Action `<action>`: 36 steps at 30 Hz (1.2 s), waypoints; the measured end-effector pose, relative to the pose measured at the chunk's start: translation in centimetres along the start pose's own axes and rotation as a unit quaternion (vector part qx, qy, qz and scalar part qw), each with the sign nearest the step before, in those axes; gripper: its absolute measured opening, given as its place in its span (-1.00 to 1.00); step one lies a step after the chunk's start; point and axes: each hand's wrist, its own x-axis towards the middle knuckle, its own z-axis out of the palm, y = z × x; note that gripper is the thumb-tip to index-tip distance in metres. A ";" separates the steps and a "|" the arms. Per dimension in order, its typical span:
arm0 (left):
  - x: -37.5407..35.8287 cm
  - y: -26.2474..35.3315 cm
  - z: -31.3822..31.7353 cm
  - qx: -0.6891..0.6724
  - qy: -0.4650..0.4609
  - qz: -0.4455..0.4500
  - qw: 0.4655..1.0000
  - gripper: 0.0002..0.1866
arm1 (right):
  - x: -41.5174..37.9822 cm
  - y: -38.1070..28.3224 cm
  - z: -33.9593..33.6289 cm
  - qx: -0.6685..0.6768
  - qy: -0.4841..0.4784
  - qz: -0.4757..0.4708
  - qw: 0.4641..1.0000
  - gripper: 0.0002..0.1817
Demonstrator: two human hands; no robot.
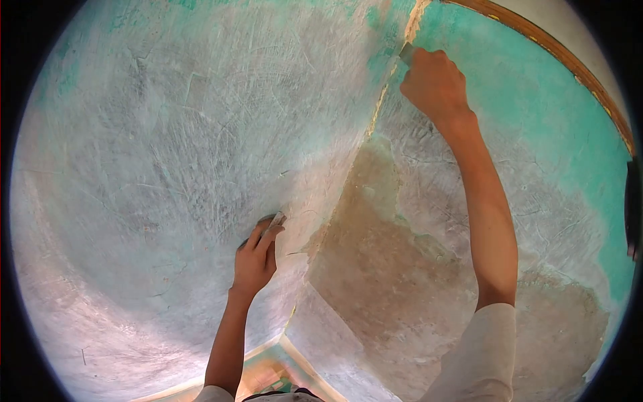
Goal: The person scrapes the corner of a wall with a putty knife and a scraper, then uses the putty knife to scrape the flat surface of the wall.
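My right hand (437,84) is raised high, its fingers closed around a scraper (406,51). The short grey blade touches the wall corner, along a strip of yellowish filler (378,107). Lower and to the left, my left hand (255,262) is against the left wall (167,167), whose surface is scuffed grey with green traces. Between its thumb and fingers is a small flat greyish piece (278,220), blade-like in shape; its exact kind does not show. Handles, if any, are hidden in both hands.
The right wall (562,114) is green above, with a bare brown patch (395,268) lower down. A brown wooden edge (569,57) curves at the upper right. A dark object (631,208) sits at the right edge. Below, the walls meet a pale border (295,355).
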 end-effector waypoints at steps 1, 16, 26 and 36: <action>0.0 0.0 0.0 -0.003 -0.001 -0.002 1.000 -0.58 | 0.3 0.2 -0.1 0.005 0.001 0.000 1.000 -0.71; 0.1 0.0 -0.2 -0.018 -0.007 -0.003 1.000 -0.58 | 0.8 0.7 -2.1 0.011 -0.006 -0.003 1.000 -0.77; 0.4 0.1 -0.4 -0.023 -0.005 0.003 1.000 -0.57 | 2.2 0.0 -2.1 -0.024 -0.028 0.007 0.999 -0.73; -0.1 -0.5 0.1 -0.010 0.003 0.016 1.000 -0.58 | 1.7 0.2 -1.2 -0.051 -0.032 -0.010 0.998 -0.69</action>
